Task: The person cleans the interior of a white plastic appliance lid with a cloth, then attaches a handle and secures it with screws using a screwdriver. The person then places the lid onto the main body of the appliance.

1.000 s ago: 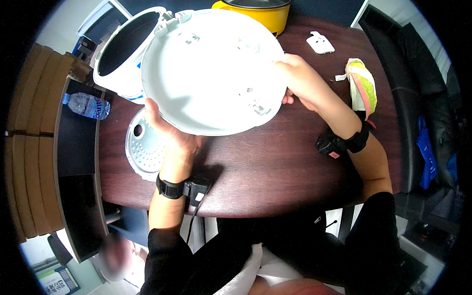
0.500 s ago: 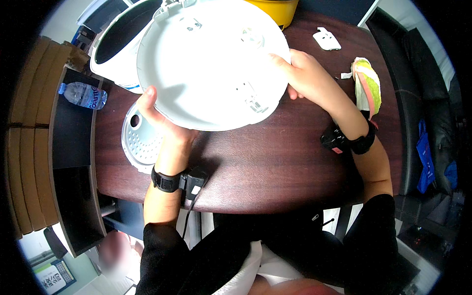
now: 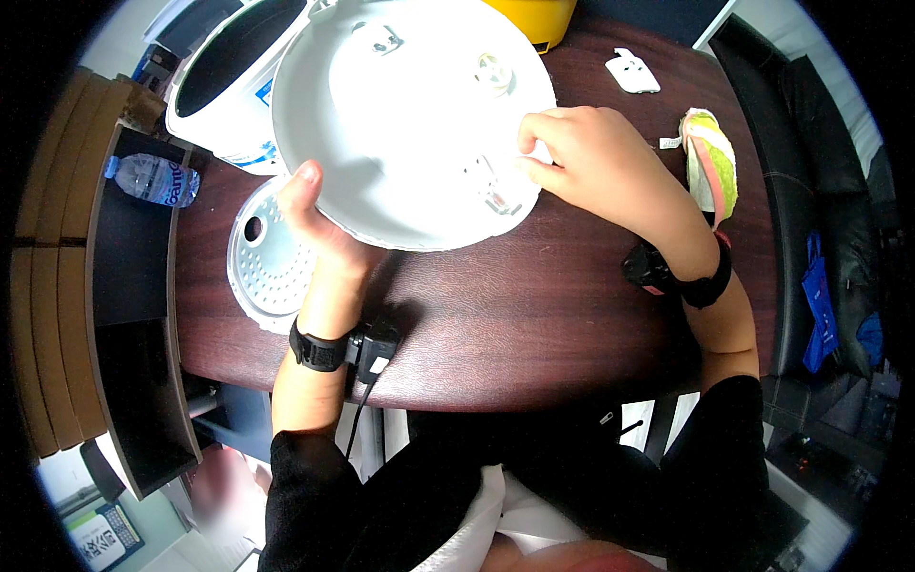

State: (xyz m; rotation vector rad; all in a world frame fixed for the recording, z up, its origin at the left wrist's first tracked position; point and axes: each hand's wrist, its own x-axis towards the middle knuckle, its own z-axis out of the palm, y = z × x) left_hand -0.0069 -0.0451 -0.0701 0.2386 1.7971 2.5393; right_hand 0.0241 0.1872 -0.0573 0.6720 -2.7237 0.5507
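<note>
A large round white plastic lid (image 3: 400,143), shallow like a dish, is held tilted over the table with small clips and fittings on its inner face. My left hand (image 3: 324,224) grips its lower-left rim, the thumb over the edge and the fingers mostly hidden beneath. Over the right side of the lid, my right hand (image 3: 596,157) has its thumb and forefinger drawn together in a pinch; whatever is between them cannot be made out. Beneath my left hand's side lies a round, pale perforated cover (image 3: 272,276) with one larger hole.
Behind the lid stands a white appliance body (image 3: 205,124) with a dark opening, beside a yellow container (image 3: 538,19). Farther right lie a small white plastic piece (image 3: 634,73) and a yellow-green and pink soft item (image 3: 712,167). A water bottle (image 3: 152,179) rests at the left.
My right hand has moved from the lid's right rim to a pinch in front of its inner face. My left hand keeps its hold; the lid has shifted slightly.
</note>
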